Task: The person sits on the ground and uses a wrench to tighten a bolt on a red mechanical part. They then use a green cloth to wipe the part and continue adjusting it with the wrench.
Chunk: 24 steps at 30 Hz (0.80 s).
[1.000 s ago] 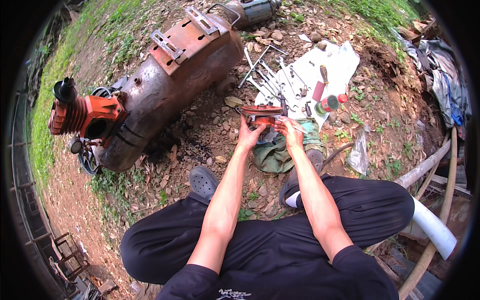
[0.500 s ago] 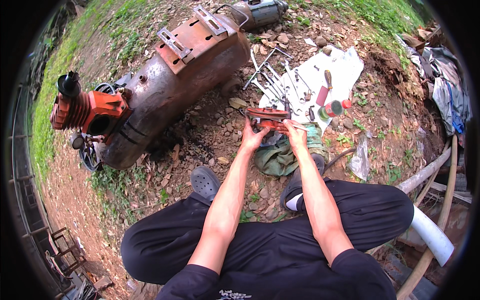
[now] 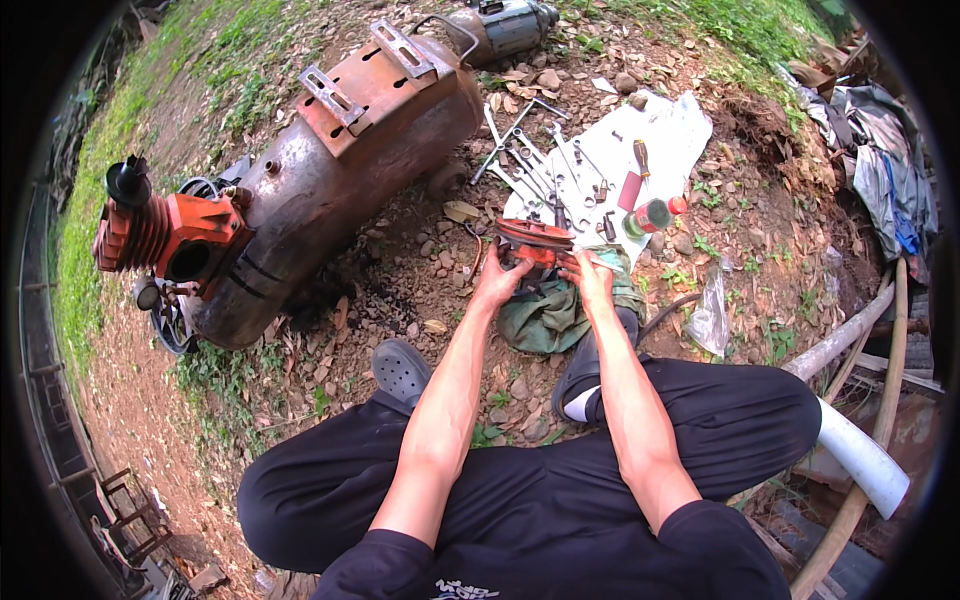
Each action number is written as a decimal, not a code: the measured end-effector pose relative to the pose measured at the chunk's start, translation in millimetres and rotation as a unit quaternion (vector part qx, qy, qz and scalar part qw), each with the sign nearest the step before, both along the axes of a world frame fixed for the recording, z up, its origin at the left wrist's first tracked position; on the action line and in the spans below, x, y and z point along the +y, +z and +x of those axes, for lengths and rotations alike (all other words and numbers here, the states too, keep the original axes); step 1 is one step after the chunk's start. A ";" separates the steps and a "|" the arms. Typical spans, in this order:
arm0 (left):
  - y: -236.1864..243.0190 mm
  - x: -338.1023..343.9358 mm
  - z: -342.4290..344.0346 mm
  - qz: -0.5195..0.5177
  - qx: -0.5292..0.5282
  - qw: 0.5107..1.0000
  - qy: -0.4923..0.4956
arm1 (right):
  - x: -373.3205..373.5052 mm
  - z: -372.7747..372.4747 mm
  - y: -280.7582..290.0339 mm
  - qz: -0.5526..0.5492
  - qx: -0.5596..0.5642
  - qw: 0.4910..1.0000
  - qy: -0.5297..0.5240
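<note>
In front of me I hold a red grooved pulley [image 3: 537, 234] with a red part below it, over a crumpled green cloth [image 3: 545, 318]. My left hand [image 3: 496, 278] is closed on its left side, thumb in front. My right hand [image 3: 590, 277] is closed at its right side, with a thin pale rod [image 3: 604, 263] sticking out from the fingers; the rod's other end is hidden. Beyond lie several wrenches [image 3: 560, 165] on a white sheet [image 3: 672, 130], with a screwdriver [image 3: 641, 158] and a red-capped bottle [image 3: 652, 217].
A rusty compressor tank [image 3: 330, 190] lies at left, with a red finned pump head [image 3: 165, 235] at its near end. A grey motor [image 3: 505, 28] sits at the far side. Poles [image 3: 880, 400] and a white pipe [image 3: 860, 460] lie at right. Stones and leaves cover the soil.
The whole view has shifted slightly, so the tank and tools appear further left. Both hands stay on the pulley, which looks slightly tilted compared with before.
</note>
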<state>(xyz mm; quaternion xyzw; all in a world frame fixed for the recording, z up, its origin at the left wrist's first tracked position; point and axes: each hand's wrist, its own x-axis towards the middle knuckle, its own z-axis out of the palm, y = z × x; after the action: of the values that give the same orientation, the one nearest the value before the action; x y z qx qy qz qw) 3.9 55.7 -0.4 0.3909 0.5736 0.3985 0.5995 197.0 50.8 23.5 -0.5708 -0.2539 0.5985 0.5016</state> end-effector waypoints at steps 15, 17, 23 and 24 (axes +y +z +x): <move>15.9 5.4 -11.3 -0.002 -0.046 0.998 -0.032 | 15.4 -15.4 2.8 0.007 -0.097 0.991 0.093; 13.9 2.8 -10.8 0.024 -0.026 0.999 -0.015 | 13.5 -19.7 2.5 0.038 -0.133 0.985 0.102; 25.5 3.4 -2.1 0.075 0.035 0.997 0.001 | 9.7 -21.4 19.9 0.100 -0.269 0.949 0.130; 22.0 2.5 -1.1 0.083 0.050 0.995 0.005 | 8.7 -24.2 24.3 0.110 -0.263 0.950 0.125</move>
<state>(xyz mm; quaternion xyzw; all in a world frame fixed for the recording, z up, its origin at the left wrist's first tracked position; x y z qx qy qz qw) 2.8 58.2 21.6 0.4560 0.5698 0.4275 0.5335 172.8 59.5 47.8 -0.6129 -0.5103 0.4536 0.3977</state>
